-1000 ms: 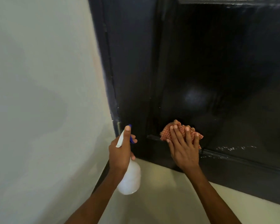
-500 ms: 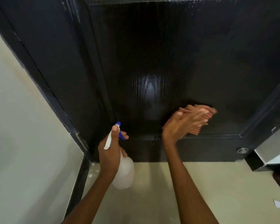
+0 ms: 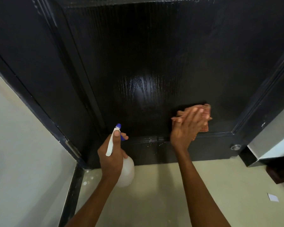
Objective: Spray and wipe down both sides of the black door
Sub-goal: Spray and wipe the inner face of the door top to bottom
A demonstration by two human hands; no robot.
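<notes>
Right hand (image 3: 185, 126) flat, fingers straight, pressing an orange checked cloth (image 3: 203, 117) against the lower panel of the black door (image 3: 146, 63); left hand (image 3: 112, 154) wrapped round a white spray bottle (image 3: 125, 173) above the floor (image 3: 154, 202).

We reach both bare forearms forward and up from the lower edge of the view. Our left hand (image 3: 112, 154) is curled in a grip, thumb laid straight on top. Our right hand (image 3: 186, 126) presses flat, fingers straight and together.
</notes>
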